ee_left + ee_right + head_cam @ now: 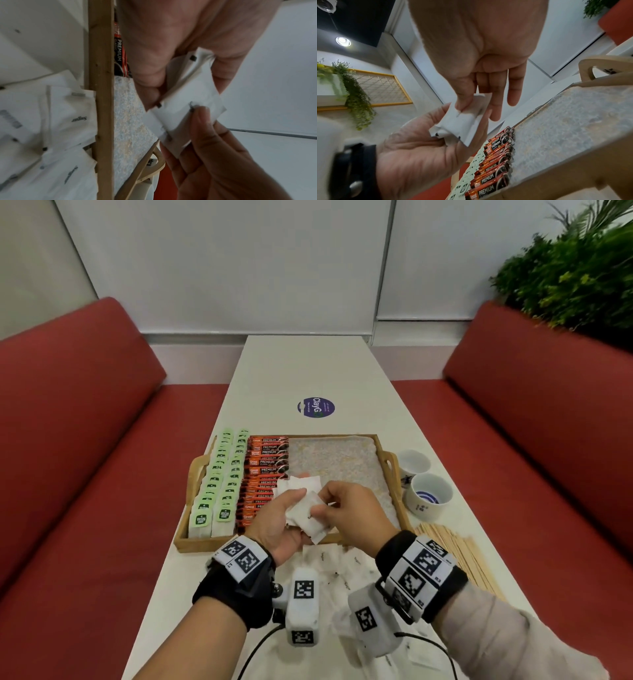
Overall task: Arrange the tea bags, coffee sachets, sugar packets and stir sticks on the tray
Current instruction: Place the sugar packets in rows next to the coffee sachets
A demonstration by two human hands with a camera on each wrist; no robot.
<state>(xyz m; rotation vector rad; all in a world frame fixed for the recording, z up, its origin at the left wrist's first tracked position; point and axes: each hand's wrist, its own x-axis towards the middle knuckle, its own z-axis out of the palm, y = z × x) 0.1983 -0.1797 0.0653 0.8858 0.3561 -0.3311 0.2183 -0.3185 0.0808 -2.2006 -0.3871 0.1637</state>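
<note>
Tray (pixel 394 474): we recorded pale wood, matt, with visible grain on the rim; its floor carried a mottled grey liner, rough-looking, possibly cloth. Sugar packets (pixel 310 513): white paper, matt, lightly creased. Coffee sachets (pixel 265 470): orange and black foil-like film, glossy. Tea bags (pixel 219 484): white paper envelopes with green printed tags, matt. Stir sticks (pixel 455 553): bare light wood, unfinished. Cups (pixel 430 496): glazed white ceramic, shiny. Table (pixel 301 371): smooth off-white top. Benches (pixel 82 419): red upholstery, matt.

White table (pixel 301 364): tray (pixel 394 494), cups (pixel 430 496), sticks (pixel 455 553).
</note>
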